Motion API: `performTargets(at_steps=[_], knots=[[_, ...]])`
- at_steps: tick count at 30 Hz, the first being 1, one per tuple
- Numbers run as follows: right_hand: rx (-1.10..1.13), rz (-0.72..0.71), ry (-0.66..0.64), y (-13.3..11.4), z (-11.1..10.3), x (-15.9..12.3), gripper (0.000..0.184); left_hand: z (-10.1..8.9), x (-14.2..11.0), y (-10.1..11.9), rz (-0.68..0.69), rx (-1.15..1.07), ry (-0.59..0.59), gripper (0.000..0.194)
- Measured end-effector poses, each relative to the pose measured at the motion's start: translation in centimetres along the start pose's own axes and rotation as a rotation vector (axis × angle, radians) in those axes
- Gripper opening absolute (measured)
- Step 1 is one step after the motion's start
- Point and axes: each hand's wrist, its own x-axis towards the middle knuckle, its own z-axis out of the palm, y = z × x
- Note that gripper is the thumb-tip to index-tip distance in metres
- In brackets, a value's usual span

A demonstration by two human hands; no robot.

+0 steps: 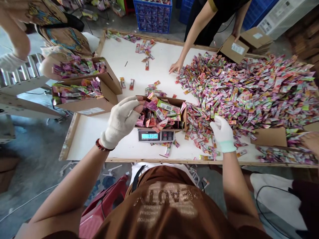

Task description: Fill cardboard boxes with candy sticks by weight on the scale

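Observation:
My left hand (123, 121), in a white glove with bare fingertips, is at the left end of an open cardboard box (184, 116). Its fingers are loosely bent, thumb apart, and I see nothing held in them. Small colourful snack packets (166, 107) heap up inside the box. Beneath the box is a digital scale (157, 136) with a lit blue display. My right hand (223, 134), also gloved, hovers over the near edge of a large pile of packets (249, 89). Thumb and fingers there are slightly apart, with no packet visible between them.
Two filled boxes (86, 104) stand at the white table's (92, 141) left end. A co-worker's hand (176, 66) touches the table by the pile; that person's other hand holds a cardboard box (234, 49). Another box (270, 136) lies near right. A pink stool (104, 205) is below.

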Motion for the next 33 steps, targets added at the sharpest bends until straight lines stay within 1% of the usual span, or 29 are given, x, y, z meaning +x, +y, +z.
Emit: performTargets(at_steps=[2,3,4,5,6,7,8,9,10,11,12,13,14,15,18,20,22,24,26,27,29,31,32,33], knots=[[0.06,-0.026,0.003,-2.9,0.7,0.7,0.038,0.8,0.7,0.5,0.021,-0.019,-0.031,0.028],[0.077,-0.074,-0.009,-4.9,1.3,1.2,0.037,1.2,1.1,0.9,0.02,-0.017,-0.039,0.03],[0.082,-0.142,-0.025,-7.1,2.1,1.8,0.035,1.8,1.3,1.2,0.019,-0.014,-0.051,0.031],[0.055,-0.225,-0.071,-9.4,3.1,2.4,0.033,2.4,1.4,1.6,0.024,-0.011,-0.076,0.033],[0.001,-0.302,-0.12,-11.5,4.3,3.1,0.03,3.1,1.4,2.1,0.036,-0.001,-0.128,0.035],[-0.084,-0.355,-0.183,-13.5,5.6,3.8,0.029,3.9,1.3,2.5,0.047,0.028,-0.212,0.037],[-0.196,-0.373,-0.258,-15.2,6.9,4.4,0.03,4.8,1.0,2.9,0.049,0.087,-0.331,0.039],[-0.319,-0.369,-0.342,-16.6,8.3,5.0,0.03,5.6,0.6,3.3,0.03,0.176,-0.478,0.038],[-0.44,-0.349,-0.437,-17.6,9.5,5.4,0.031,6.5,0.2,3.7,-0.01,0.279,-0.626,0.036],[-0.543,-0.327,-0.531,-18.2,10.6,5.7,0.031,7.3,-0.3,4.0,-0.064,0.381,-0.749,0.035],[-0.614,-0.312,-0.611,-18.5,11.4,5.8,0.029,8.0,-0.8,4.2,-0.117,0.462,-0.836,0.034],[-0.653,-0.305,-0.666,-18.5,11.9,5.8,0.027,8.6,-1.1,4.3,-0.159,0.512,-0.885,0.032],[-0.663,-0.303,-0.688,-18.3,12.1,5.8,0.026,9.1,-1.4,4.3,-0.182,0.533,-0.908,0.029],[-0.65,-0.301,-0.679,-18.1,12.1,5.7,0.028,9.6,-1.6,4.2,-0.189,0.537,-0.912,0.026],[-0.527,-0.283,-0.542,-17.2,10.9,5.1,0.03,10.4,-1.4,3.7,-0.177,0.529,-0.922,0.023],[-0.406,-0.274,-0.45,-16.9,9.7,4.9,0.028,10.6,-1.0,3.2,-0.164,0.523,-0.927,0.027],[-0.288,-0.265,-0.378,-16.8,8.3,4.7,0.026,10.6,-0.7,2.8,-0.146,0.512,-0.929,0.032],[-0.194,-0.236,-0.304,-16.6,6.9,4.6,0.029,10.0,-0.7,2.5,-0.131,0.5,-0.933,0.033],[-0.146,-0.181,-0.225,-15.6,5.7,4.2,0.032,8.8,-1.0,2.0,-0.122,0.494,-0.935,0.032],[-0.146,-0.145,-0.192,-14.7,5.2,3.9,0.033,8.0,-1.3,1.7,-0.12,0.494,-0.935,0.031],[-0.211,-0.059,-0.182,-12.0,4.8,3.1,0.031,6.0,-2.4,0.9,-0.123,0.502,-0.934,0.032],[-0.328,0.027,-0.26,-8.5,5.1,1.8,0.02,3.4,-4.2,-0.6,-0.139,0.518,-0.937,0.036],[-0.381,0.061,-0.316,-6.7,5.4,1.1,0.018,2.0,-5.4,-1.7,-0.159,0.528,-0.928,0.038],[-0.419,0.084,-0.37,-5.1,5.5,0.2,0.026,0.4,-6.6,-3.1,-0.185,0.54,-0.911,0.041]])
